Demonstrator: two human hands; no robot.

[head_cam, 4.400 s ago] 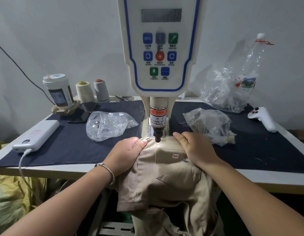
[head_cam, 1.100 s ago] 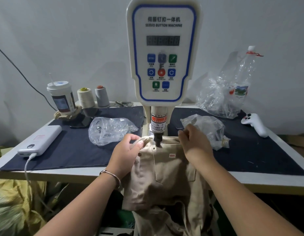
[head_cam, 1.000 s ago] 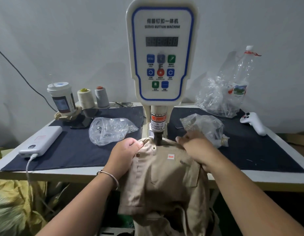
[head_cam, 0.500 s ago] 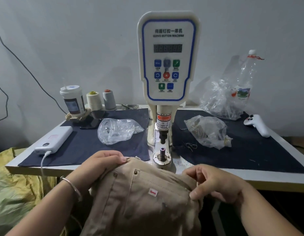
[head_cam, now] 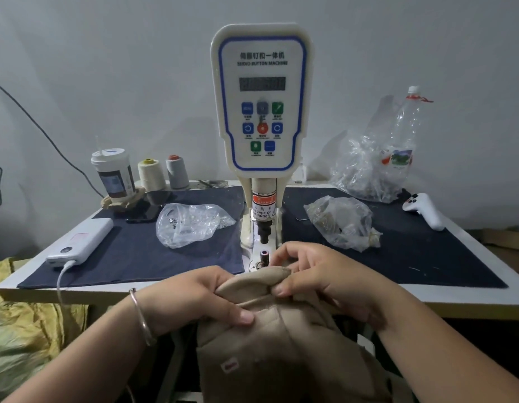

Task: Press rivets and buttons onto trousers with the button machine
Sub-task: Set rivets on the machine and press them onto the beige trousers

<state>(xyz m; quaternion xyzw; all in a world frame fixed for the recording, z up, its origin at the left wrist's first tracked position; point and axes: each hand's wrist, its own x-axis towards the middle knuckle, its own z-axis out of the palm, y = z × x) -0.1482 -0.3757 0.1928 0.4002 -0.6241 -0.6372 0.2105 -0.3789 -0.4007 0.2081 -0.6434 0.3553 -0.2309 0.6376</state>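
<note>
You have the beige cotton trousers [head_cam: 281,344] bunched at the near edge of the white tabletop [head_cam: 470,298], just in front of the cream, blue-trimmed button machine [head_cam: 261,112]. Your left hand [head_cam: 194,298] grips a fold with curled fingers and the thumb pressed on top; your right hand [head_cam: 319,274] pinches the raised edge beside it. Held this way, I judge you are gathering the cloth to present a fresh spot to the small lower die [head_cam: 264,255], which stands bare under the black punch [head_cam: 263,231]. The trousers hang off the tabletop toward you, long axis running from the machine down to your lap.
</note>
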